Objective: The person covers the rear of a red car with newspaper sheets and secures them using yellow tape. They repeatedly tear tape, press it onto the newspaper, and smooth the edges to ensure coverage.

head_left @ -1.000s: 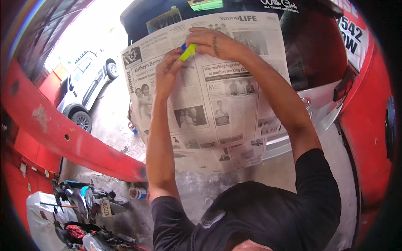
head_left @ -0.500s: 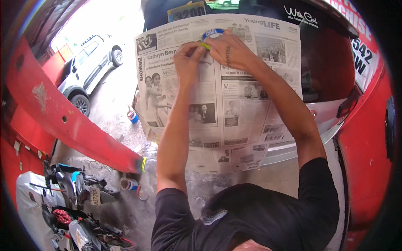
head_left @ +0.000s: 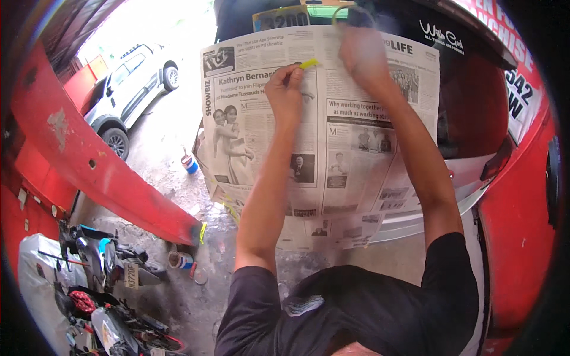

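Observation:
A newspaper sheet [head_left: 356,142] hangs spread across the back of a vehicle [head_left: 475,113]. Over its upper part, my left hand [head_left: 285,89] pinches a short strip of yellow-green masking tape [head_left: 309,63] between thumb and fingers. My right hand [head_left: 365,59], smeared by motion, is raised to the right near the sheet's top edge. With it goes a roll of tape [head_left: 354,14], seen as a blurred ring just beyond the fingers against the dark rear window. The strip and the roll are apart. How the right fingers grip the roll is partly lost in blur.
A red metal beam [head_left: 113,166] slants across the left. Several motorcycles [head_left: 107,261] stand at lower left, near paint-marked cans [head_left: 181,260] on the concrete floor. A silver pickup [head_left: 127,89] is parked outside. Red panelling [head_left: 516,237] borders the right.
My hands were together at the tape roll; now the right has moved away right and up with the roll. A strip of tape stays in my left hand.

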`<state>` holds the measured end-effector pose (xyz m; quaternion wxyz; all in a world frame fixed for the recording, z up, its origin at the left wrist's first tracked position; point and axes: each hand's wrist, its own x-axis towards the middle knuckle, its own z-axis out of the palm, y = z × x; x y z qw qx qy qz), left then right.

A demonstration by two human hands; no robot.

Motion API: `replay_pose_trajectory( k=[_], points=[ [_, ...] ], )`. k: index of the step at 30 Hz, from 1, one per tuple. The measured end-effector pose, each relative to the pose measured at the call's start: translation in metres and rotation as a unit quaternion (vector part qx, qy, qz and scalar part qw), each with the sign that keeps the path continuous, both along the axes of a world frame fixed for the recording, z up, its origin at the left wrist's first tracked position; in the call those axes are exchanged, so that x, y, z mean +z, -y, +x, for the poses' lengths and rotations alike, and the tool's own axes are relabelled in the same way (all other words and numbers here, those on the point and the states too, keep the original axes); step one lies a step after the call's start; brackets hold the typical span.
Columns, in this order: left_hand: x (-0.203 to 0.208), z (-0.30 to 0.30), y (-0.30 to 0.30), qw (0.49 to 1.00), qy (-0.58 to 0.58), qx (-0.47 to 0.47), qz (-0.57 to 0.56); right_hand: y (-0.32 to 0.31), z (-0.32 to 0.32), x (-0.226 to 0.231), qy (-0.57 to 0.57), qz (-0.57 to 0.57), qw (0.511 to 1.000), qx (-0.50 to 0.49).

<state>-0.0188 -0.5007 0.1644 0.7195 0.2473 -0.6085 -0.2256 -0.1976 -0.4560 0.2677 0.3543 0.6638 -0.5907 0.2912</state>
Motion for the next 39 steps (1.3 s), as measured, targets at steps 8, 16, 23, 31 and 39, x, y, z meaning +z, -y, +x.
replay_pose_trajectory(
  k=[8, 16, 23, 31, 39],
  points=[
    [0.044, 0.067, 0.065, 0.989, 0.092, 0.110, 0.034, 0.029, -0.037, -0.049, -0.070, -0.143, 0.976, 0.148],
    [0.073, 0.157, 0.188, 0.966, 0.220, 0.128, -0.053, 0.026, -0.023, -0.050, -0.065, -0.152, 0.975, 0.150],
    [0.081, 0.150, 0.210, 0.947, 0.267, 0.175, -0.023, 0.027, -0.028, -0.049, -0.076, -0.167, 0.971, 0.152],
    [0.094, 0.109, 0.153, 0.960, 0.103, 0.246, 0.081, 0.026, -0.036, -0.048, -0.085, -0.160, 0.974, 0.138],
    [0.087, 0.105, 0.154, 0.929, 0.100, 0.329, 0.140, 0.025, -0.034, -0.051, -0.074, -0.170, 0.969, 0.161]
  ],
)
